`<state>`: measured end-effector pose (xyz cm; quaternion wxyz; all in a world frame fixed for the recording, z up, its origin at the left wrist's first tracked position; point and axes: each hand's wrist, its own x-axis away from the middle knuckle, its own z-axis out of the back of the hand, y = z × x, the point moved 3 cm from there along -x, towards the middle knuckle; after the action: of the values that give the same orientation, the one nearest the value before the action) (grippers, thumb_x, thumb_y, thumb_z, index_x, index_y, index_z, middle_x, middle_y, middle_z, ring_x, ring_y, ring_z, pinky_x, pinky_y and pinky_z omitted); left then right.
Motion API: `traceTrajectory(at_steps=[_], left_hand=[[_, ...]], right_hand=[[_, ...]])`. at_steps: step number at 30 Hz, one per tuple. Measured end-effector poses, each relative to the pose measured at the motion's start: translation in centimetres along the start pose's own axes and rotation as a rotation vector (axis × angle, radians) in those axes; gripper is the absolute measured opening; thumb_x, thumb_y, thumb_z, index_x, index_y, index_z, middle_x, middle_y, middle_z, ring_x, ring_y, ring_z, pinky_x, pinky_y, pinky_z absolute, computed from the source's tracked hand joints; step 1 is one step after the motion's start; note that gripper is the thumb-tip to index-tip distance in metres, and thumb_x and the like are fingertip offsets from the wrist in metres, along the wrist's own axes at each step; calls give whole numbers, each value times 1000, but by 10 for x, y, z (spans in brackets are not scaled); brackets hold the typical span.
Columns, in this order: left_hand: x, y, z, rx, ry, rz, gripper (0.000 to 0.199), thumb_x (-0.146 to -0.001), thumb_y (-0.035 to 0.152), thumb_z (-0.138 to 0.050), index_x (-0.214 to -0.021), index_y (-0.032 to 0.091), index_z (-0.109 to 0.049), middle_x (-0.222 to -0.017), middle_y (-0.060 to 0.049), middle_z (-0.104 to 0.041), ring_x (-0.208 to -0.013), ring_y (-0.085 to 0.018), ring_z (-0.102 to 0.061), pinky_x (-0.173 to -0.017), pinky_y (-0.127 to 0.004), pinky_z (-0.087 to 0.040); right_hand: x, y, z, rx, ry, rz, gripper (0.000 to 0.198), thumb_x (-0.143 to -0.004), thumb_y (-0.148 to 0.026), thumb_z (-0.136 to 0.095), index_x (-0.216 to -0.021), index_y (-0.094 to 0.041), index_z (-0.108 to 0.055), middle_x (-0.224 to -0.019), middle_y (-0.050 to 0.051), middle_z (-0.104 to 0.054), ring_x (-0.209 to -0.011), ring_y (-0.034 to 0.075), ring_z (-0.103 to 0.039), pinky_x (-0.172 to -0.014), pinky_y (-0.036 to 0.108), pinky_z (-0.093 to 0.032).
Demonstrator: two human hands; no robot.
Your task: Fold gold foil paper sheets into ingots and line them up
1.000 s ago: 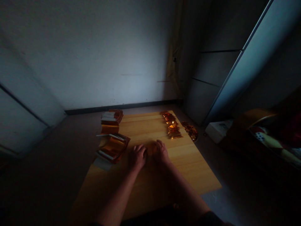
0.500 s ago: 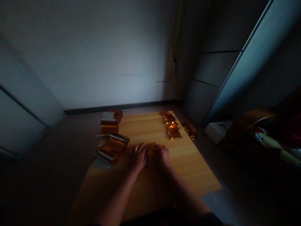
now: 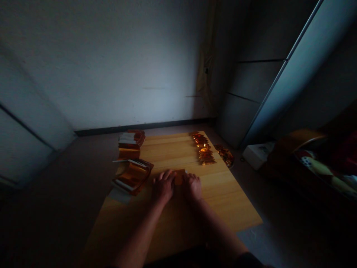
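Note:
A small sheet of gold foil paper (image 3: 179, 178) lies on the wooden table between my two hands. My left hand (image 3: 164, 185) rests at its left edge, with its thumb and fingertips on the paper. At the right edge my right hand (image 3: 193, 187) is curled, with its fingers closed on the paper. A small pale corner shows by the right fingertips. The dim light and the backs of my hands hide the sheet's lower part and the exact finger contact.
Stacks of copper-gold foil sheets (image 3: 134, 173) with white edges lie on the table's left side. A row of shiny folded foil pieces (image 3: 205, 150) stands at the back right. More foil pieces (image 3: 225, 155) lie beyond the right edge, near a white box (image 3: 256, 155).
The paper between my hands was raised and creased; now it looks flatter, with a pale corner showing at right. My right fingers have shifted slightly; my left hand stays in nearly the same place.

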<state>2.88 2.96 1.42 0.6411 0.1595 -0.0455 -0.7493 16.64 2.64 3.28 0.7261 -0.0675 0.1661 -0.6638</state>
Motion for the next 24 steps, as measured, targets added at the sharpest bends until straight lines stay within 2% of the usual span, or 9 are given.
traceTrajectory(at_steps=[6,12,15,20,22,24], left_hand=[[1,-3,-1,3,-27,-18,42,-90,26,-37,-127,41,-48,-141,-2,-45,-124,-28,-39,-95,-59,-32],[3,-2,1,-16,27,-48,49,-87,21,-38,-135,32,-41,-141,-6,-45,-130,-26,-34,-102,-55,-28],[3,1,4,-35,25,-101,44,-87,23,-40,-129,32,-47,-137,-5,-49,-127,-26,-39,-101,-53,-29],[5,6,12,-9,35,-125,31,-84,27,-47,-113,28,-59,-124,-6,-59,-111,-26,-51,-90,-45,-38],[3,5,13,78,51,-117,29,-84,27,-49,-110,25,-61,-116,-7,-63,-106,-25,-54,-90,-41,-40],[-1,0,13,241,69,-63,32,-84,29,-49,-114,23,-59,-109,-7,-66,-102,-23,-57,-89,-38,-42]], right_hand=[[0,1,-3,-8,13,-9,21,-90,-17,-45,-95,-22,-65,-85,7,-66,-82,21,-57,-69,30,-33],[2,7,-6,-85,56,148,24,-85,-19,-55,-106,-27,-62,-88,4,-67,-85,18,-56,-70,27,-33],[1,11,-6,-112,65,183,23,-86,-18,-53,-106,-26,-62,-88,3,-67,-84,17,-57,-71,26,-34],[-7,19,-9,-171,149,76,34,-86,-11,-43,-116,-19,-57,-88,5,-68,-81,16,-58,-72,25,-38],[-9,18,-9,-214,166,146,30,-86,-12,-44,-110,-19,-60,-88,5,-68,-81,16,-57,-74,26,-39],[-8,14,-6,-275,182,279,24,-88,-16,-46,-104,-19,-63,-87,5,-67,-82,17,-56,-76,27,-40]])
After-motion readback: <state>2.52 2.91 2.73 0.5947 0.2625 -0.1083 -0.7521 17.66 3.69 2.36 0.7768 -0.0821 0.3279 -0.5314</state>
